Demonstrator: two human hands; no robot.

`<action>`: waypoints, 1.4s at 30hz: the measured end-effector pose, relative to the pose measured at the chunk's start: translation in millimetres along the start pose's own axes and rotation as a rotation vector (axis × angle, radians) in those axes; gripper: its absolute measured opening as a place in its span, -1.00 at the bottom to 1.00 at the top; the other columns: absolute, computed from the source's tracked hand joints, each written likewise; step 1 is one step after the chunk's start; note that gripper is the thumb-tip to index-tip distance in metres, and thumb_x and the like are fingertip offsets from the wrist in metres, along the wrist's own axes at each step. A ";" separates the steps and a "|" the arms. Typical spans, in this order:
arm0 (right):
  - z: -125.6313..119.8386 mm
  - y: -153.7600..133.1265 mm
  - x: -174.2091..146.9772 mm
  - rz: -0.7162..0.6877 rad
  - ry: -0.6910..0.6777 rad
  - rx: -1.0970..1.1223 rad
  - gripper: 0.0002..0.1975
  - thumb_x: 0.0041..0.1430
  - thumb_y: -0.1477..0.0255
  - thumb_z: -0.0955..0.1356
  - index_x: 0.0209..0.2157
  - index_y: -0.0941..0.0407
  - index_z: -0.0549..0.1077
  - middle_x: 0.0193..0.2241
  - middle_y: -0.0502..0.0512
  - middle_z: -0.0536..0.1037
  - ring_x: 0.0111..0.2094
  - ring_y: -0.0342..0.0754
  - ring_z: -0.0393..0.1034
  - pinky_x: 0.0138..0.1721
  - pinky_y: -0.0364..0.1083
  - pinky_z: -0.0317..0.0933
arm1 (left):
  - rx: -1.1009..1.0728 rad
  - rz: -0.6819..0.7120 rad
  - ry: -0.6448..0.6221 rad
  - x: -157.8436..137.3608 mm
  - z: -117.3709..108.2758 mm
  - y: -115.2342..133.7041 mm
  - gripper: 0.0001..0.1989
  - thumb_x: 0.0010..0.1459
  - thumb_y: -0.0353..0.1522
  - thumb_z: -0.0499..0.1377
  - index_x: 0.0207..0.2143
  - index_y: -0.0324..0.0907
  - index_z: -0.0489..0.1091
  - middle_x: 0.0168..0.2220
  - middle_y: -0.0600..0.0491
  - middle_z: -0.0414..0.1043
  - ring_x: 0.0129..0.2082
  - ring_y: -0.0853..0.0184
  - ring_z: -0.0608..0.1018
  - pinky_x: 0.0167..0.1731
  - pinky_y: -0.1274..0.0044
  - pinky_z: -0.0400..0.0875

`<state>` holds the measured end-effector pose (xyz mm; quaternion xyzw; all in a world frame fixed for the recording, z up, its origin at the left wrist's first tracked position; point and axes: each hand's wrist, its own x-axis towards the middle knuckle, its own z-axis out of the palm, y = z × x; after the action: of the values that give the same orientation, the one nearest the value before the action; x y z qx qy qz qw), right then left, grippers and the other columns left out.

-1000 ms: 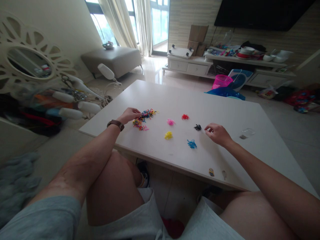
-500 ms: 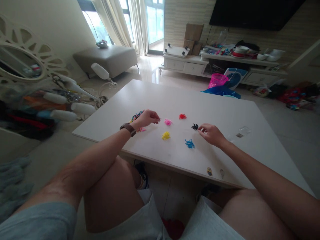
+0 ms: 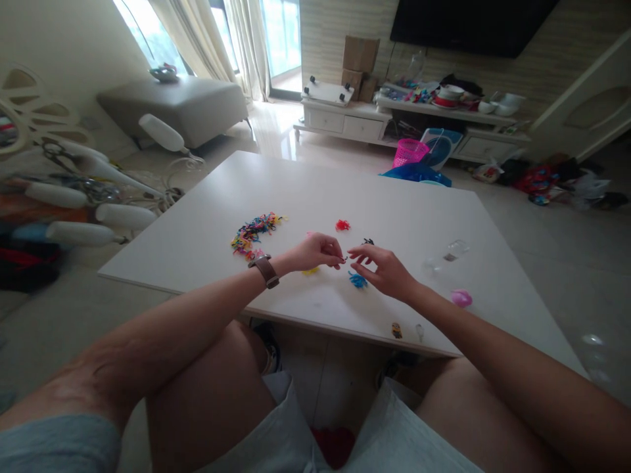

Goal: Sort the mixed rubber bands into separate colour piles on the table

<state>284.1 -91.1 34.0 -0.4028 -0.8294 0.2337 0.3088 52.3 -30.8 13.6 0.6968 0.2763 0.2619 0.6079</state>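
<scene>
My left hand [image 3: 320, 251], with a brown watch on its wrist, pinches a small dark strip [image 3: 346, 259] at its fingertips. Facing it almost tip to tip is my right hand [image 3: 384, 268], thumb and fingers apart. Below the right fingertips lies a pile of blue strips [image 3: 357, 280], and behind that hand a black pile [image 3: 368, 242]. A red pile [image 3: 342, 225] sits farther back. My left hand partly covers a yellow pile [image 3: 310, 270] and nearly all of a pink one [image 3: 309, 234]. To the left spreads a larger mixed-colour heap [image 3: 254, 233].
The white table [image 3: 296, 184] also carries a clear bottle [image 3: 455, 250], a pink rounded item [image 3: 462, 298] and a small yellow figure [image 3: 397, 330] near its front edge. A lamp with white shades [image 3: 162, 134] stands off the left side; a pink basket [image 3: 410, 152] is beyond the far edge.
My left hand has moved right, away from the mixed heap, and my right hand has come left off the black pile to meet it. The camera view has swung rightward.
</scene>
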 end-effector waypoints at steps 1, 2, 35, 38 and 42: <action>0.4 0.2 -0.3 -0.003 0.002 0.008 -0.76 0.26 0.41 0.37 -0.03 0.03 0.50 -0.18 0.11 0.61 -0.28 -0.05 0.52 -0.26 -0.07 0.40 | 0.005 0.004 -0.013 0.8 1.0 -0.4 -0.77 0.05 -0.28 0.40 -0.34 -0.26 0.52 -0.43 -0.11 0.61 -0.38 0.28 0.66 -0.35 0.51 0.50; 0.7 0.8 -0.5 -0.009 -0.001 0.013 -0.77 0.27 0.41 0.37 -0.04 0.03 0.51 -0.19 0.10 0.61 -0.28 -0.06 0.51 -0.26 -0.07 0.40 | 0.007 0.007 -0.022 1.5 1.8 -0.9 -0.77 0.05 -0.28 0.40 -0.34 -0.26 0.52 -0.42 -0.11 0.62 -0.38 0.27 0.66 -0.35 0.51 0.50; -13.8 11.0 -2.7 -0.020 0.003 -0.123 -0.87 0.28 0.43 0.33 -0.32 0.09 0.52 -0.36 0.08 0.57 -0.39 -0.09 0.45 -0.33 -0.10 0.32 | 0.557 -0.312 0.531 27.1 -74.1 -33.9 -0.92 -0.04 -0.45 0.28 -0.47 -0.26 0.60 -0.59 -0.03 0.53 -0.54 0.33 0.53 -0.50 0.57 0.32; -15.1 22.3 -2.6 0.032 0.031 -0.177 -0.88 0.27 0.42 0.33 -0.30 0.08 0.51 -0.36 0.08 0.59 -0.41 -0.07 0.44 -0.33 -0.09 0.31 | 0.554 -0.330 0.540 27.6 -78.8 -35.0 -0.91 -0.03 -0.43 0.27 -0.47 -0.27 0.59 -0.63 -0.01 0.49 -0.57 0.33 0.53 -0.52 0.58 0.30; -20.1 48.1 -1.9 0.154 0.099 -0.262 -0.91 0.25 0.42 0.33 -0.31 0.08 0.50 -0.39 0.07 0.60 -0.40 -0.05 0.45 -0.31 -0.09 0.30 | 0.527 -0.336 0.593 24.0 -86.0 -36.1 -0.88 -0.02 -0.38 0.28 -0.44 -0.27 0.58 -0.63 0.00 0.48 -0.56 0.32 0.54 -0.54 0.59 0.28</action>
<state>324.3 -62.6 16.9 -0.5131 -0.8032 0.1261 0.2751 6.7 50.4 -10.8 0.6679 0.6063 0.2688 0.3377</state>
